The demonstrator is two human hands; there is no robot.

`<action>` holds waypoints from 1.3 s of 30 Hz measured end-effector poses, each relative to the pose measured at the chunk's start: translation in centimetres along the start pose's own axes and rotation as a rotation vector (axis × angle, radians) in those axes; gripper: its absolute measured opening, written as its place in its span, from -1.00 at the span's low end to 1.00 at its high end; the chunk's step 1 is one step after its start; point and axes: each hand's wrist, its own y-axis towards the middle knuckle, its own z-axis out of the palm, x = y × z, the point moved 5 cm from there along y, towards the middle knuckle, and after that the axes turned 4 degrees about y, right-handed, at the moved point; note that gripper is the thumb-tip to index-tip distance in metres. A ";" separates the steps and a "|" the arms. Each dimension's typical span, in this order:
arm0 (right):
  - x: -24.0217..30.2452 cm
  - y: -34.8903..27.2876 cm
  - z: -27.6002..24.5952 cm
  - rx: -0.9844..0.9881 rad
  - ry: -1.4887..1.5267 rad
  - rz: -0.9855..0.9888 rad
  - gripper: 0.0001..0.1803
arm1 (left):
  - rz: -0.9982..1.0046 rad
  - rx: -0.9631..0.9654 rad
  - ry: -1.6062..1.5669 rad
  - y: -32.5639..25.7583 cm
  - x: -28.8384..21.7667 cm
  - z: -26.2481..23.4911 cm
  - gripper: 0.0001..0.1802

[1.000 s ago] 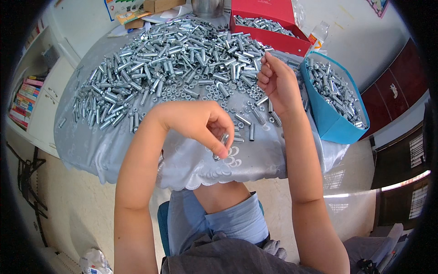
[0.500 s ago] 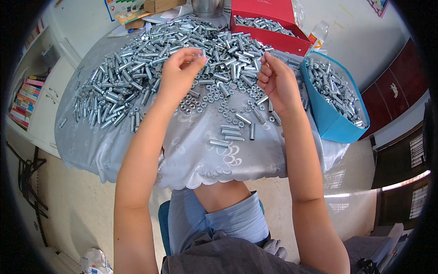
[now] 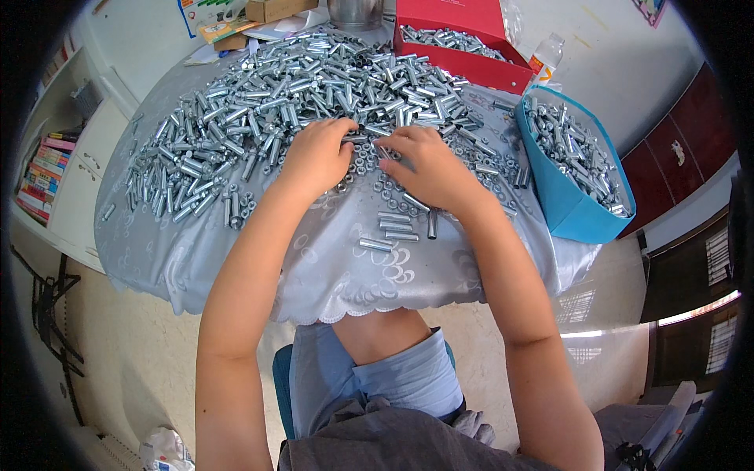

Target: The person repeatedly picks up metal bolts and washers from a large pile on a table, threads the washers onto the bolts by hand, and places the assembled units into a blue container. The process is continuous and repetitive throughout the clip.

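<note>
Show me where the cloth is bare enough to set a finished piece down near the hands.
Bare cloth lies along the near edge of the table, below the short row of sleeves, and at the left front under the left hand. Beyond both hands, the right hand included, the pile of metal sleeves and loose nuts crowd everything. The blue bin blocks the right.

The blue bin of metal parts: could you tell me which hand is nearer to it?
Right. The right hand lies left of the blue bin; the left hand rests farther left, beyond it.
</note>
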 end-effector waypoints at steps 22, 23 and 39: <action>-1.5 -0.2 0.0 0.136 0.122 0.186 -0.79 | -0.029 -0.154 0.211 0.5 2.7 -0.6 -0.81; -1.5 -0.2 0.0 0.135 0.124 0.180 -0.79 | -0.005 -0.155 0.214 0.5 2.6 -0.4 -0.81; -1.0 0.0 0.1 0.147 0.138 0.176 -0.80 | 0.124 -0.118 -0.003 1.2 1.3 1.1 -0.66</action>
